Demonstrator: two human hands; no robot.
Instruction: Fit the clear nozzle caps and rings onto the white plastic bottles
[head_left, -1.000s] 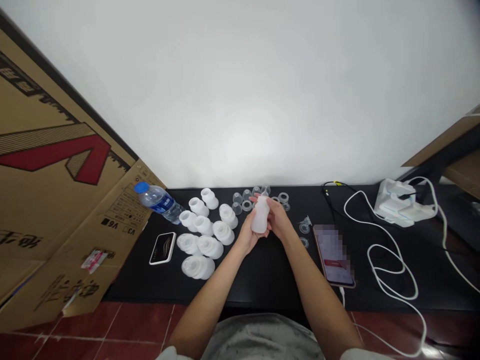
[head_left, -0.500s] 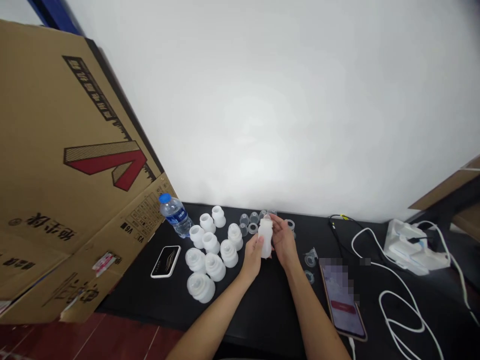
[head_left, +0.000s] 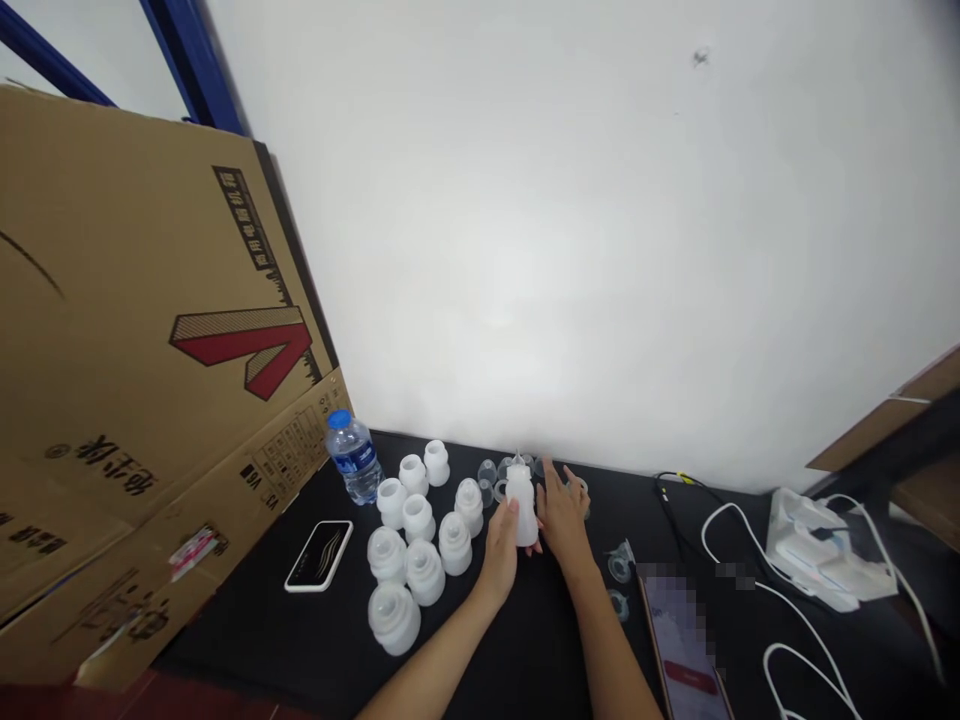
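A frosted bottle (head_left: 521, 505) stands upright between the person's hands, its top pointing away. The left hand (head_left: 499, 560) has it clenched from the near left, and that grip keeps it steady. The right hand (head_left: 561, 515) sits against its right side with the fingers spread, so I can't tell whether it's gripping too. To the left, white cups (head_left: 416, 545) stand in loose rows on the tabletop (head_left: 525, 640), while small clear cups (head_left: 487, 470) sit apart at the far edge, apparently sorted by kind. A water bottle (head_left: 354, 458) and a phone (head_left: 319, 555) lie further left.
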